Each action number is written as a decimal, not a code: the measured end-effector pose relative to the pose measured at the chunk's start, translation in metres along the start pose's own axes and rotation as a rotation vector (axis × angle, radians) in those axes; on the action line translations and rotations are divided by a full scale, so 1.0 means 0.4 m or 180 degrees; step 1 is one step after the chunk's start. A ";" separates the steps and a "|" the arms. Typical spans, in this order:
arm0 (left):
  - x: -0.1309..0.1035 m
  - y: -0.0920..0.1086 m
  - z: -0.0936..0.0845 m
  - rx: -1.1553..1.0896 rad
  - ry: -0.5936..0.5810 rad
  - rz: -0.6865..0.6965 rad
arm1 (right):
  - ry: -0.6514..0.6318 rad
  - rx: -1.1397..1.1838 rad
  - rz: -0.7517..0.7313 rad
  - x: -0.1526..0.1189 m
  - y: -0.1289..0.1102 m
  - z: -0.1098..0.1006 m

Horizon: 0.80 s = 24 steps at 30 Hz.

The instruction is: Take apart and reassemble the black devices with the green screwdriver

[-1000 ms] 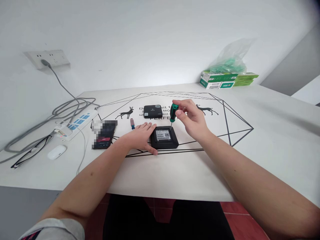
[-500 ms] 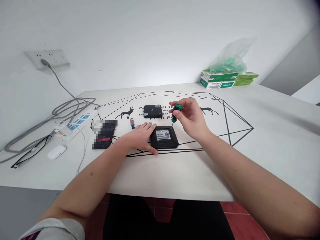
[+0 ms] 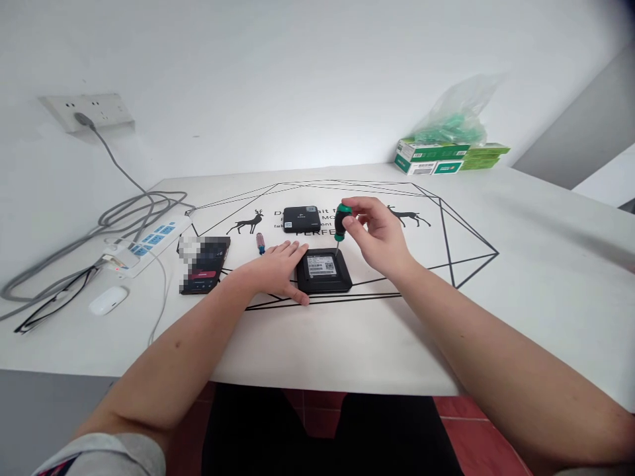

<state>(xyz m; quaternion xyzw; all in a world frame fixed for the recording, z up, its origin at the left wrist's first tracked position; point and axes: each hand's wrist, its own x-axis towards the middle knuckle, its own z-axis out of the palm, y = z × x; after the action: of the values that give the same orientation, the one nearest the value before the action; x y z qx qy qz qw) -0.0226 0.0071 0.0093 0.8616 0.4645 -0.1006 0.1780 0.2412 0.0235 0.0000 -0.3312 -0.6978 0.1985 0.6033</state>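
Observation:
My right hand [image 3: 373,231] grips a green-and-black screwdriver [image 3: 341,221], fingers and thumb around its handle. The screwdriver stands nearly upright, its thin shaft pointing down at the upper right part of a square black plastic box [image 3: 323,285]. A white printed label [image 3: 322,266] covers the middle of the box's upper face. Along the left side of this box rests my left hand [image 3: 282,266], fingers stretched out and thumb apart near the lower left corner. Just beyond it lies a small screwdriver [image 3: 260,243] with a clear reddish handle and blue collar.
A second black box [image 3: 301,219] sits behind the first. At left are a phone [image 3: 206,266], a white earbud case [image 3: 108,301], glasses [image 3: 57,301], a power strip [image 3: 156,241] and coiled grey cable [image 3: 129,208]. Green-and-white boxes [image 3: 431,157] under a plastic bag [image 3: 451,125] stand back right.
The screwdriver's handle has tipped left, so it stands more upright, and my right fingers have shifted on it. My left hand stays against the box. The whole view has drifted slightly.

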 end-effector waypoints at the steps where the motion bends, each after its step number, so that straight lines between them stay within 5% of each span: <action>1: -0.002 -0.004 -0.003 -0.0021 -0.0018 -0.0001 | 0.0046 -0.0077 -0.0040 0.001 0.003 0.000; 10: -0.011 -0.015 -0.025 0.0032 0.0037 -0.0038 | -0.0188 0.0310 0.0123 -0.009 0.008 0.011; 16: -0.003 0.001 -0.015 -0.0088 0.0132 -0.0016 | 0.0244 0.0484 -0.0058 0.005 -0.024 -0.009; 24: 0.008 0.039 0.011 -0.0056 0.0298 0.0266 | -0.0338 0.0847 0.0123 -0.035 -0.076 0.031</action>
<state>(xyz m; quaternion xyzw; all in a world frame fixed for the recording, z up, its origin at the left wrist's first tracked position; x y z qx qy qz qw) -0.0080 -0.0001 0.0073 0.8825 0.4368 -0.0485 0.1677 0.2230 -0.0061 0.0083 -0.2508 -0.6898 0.3181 0.6001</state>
